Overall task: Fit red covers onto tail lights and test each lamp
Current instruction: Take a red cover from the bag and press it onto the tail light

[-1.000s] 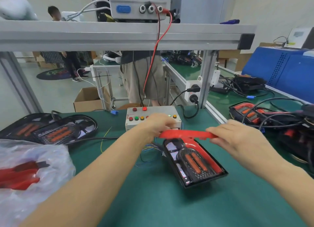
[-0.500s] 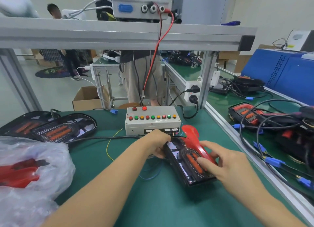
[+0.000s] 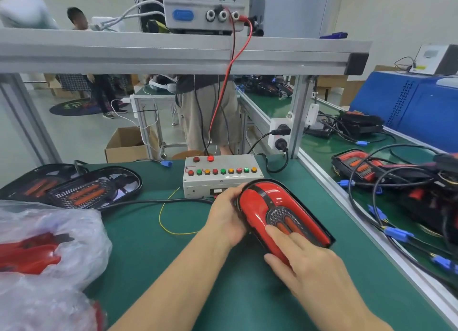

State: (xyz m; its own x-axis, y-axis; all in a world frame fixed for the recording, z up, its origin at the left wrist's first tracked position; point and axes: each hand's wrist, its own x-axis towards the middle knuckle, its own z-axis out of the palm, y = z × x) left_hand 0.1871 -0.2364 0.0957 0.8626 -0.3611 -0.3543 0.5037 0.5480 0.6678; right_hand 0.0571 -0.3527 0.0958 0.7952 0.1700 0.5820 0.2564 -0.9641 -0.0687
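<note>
Worker's hands seat red cover (image 3: pixel 257 204) on tail light (image 3: pixel 319 234) at centre of green bench mat (image 3: pixel 153 251), just in front of grey test box (image 3: pixel 220 179). Left hand (image 3: pixel 226 218) grips lamp's left edge, fingers curled over its far rim. Right hand (image 3: pixel 307 263) lies on near end, fingers straight, pressing on cover. Two uncovered lamps (image 3: pixel 74 189) lie at left beyond plastic bag of red covers (image 3: pixel 44 251). Wired lamps (image 3: pixel 357 164) sit on neighbouring bench at right.
</note>
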